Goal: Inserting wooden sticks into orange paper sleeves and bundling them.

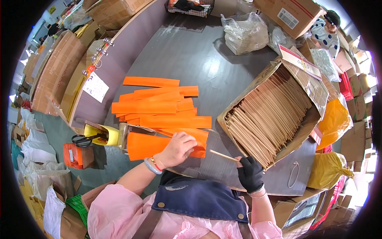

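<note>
My left hand (pixel 178 150) is closed, its fingertips pinching the edge of an orange strip (pixel 145 146) of flat, sheet-like material at the near end of the table. Beyond it lies a loose pile of similar orange strips (pixel 159 107), overlapping at slight angles. In a black fingerless glove, my right hand (pixel 250 174) grips one end of a thin wooden stick (pixel 224 155). The stick's free end points left toward the strips, apart from them. Just past my right hand, an open cardboard box (pixel 227 127) holds many such sticks (pixel 274 115) lying side by side.
A yellow holder (pixel 113 136) with black scissors (pixel 82 140) hangs at the table's left edge. A raised board (pixel 115 59) borders the left side. At the back are a clear plastic bag (pixel 244 34), a wire basket (pixel 190 8) and a carton (pixel 288 16). Another person (pixel 326 34) is far right.
</note>
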{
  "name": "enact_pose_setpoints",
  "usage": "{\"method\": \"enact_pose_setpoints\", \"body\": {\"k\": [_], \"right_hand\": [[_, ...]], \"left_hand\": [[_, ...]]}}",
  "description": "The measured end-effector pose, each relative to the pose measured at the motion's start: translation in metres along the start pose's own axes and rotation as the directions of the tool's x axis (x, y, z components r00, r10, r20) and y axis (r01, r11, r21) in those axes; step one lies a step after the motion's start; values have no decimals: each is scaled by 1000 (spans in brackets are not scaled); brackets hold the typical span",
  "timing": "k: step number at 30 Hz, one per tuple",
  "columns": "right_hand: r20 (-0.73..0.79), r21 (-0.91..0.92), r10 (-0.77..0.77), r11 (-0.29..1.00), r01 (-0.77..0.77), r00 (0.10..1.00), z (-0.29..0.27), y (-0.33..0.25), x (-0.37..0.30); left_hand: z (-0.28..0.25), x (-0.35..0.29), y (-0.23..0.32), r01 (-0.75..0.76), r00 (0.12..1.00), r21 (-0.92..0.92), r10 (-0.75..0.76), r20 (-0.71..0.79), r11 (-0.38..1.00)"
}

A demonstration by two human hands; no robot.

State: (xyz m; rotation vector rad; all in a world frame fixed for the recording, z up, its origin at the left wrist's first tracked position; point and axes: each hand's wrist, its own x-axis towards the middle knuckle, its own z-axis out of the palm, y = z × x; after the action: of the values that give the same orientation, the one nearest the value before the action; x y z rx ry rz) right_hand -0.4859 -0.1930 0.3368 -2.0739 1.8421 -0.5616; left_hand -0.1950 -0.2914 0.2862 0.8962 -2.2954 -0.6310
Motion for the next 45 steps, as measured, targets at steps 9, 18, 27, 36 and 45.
{"method": "enact_pose_setpoints", "body": {"k": [9,18,27,36,45], "right_hand": [[-37,31,2,1000,-1,999,3,-3,-1],[-21,19,-116,993,116,993,10,-7,6],[25,-49,-155,986,156,988,12,-21,25],[-193,465,-24,878,114,981,13,-15,41],[-290,-388,-25,917,-94,957,18,81,37]], "left_hand": [[5,-2,-9,46,999,-193,-46,4,980],[2,-1,-11,10,999,-202,-2,40,979],[-13,30,39,-227,967,83,214,139,970],[-21,48,19,-118,988,304,141,-57,945],[5,-5,-8,125,992,-15,-125,-34,992]]}}
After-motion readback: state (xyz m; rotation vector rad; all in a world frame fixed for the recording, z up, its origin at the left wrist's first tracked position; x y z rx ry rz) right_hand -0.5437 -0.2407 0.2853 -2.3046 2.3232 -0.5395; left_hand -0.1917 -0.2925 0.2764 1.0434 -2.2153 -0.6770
